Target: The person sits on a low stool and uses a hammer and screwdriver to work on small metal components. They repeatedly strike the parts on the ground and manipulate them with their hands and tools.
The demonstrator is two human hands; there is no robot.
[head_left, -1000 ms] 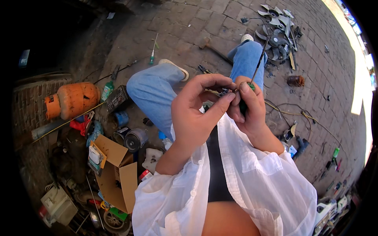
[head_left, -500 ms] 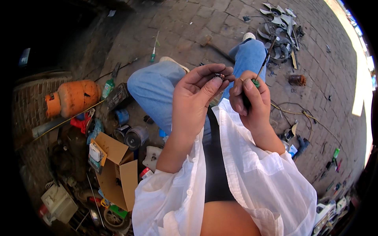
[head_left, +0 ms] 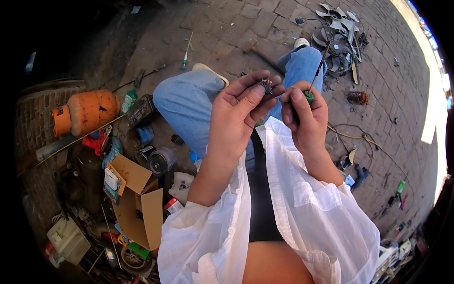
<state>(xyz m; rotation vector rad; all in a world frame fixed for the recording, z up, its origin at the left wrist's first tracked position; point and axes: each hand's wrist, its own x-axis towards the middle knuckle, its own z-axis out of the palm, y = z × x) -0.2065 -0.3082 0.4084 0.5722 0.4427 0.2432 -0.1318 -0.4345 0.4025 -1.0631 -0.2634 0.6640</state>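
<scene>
Brick paving forms the ground. Your right hand grips a green-handled screwdriver, shaft slanting forward and right; just left of that screwdriver, your left hand pinches a small metallic part (its long axis indistinct at this size).

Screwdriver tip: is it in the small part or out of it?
Out: the screwdriver in the right hand points away, its tip well apart from the small part the left hand holds.
</scene>
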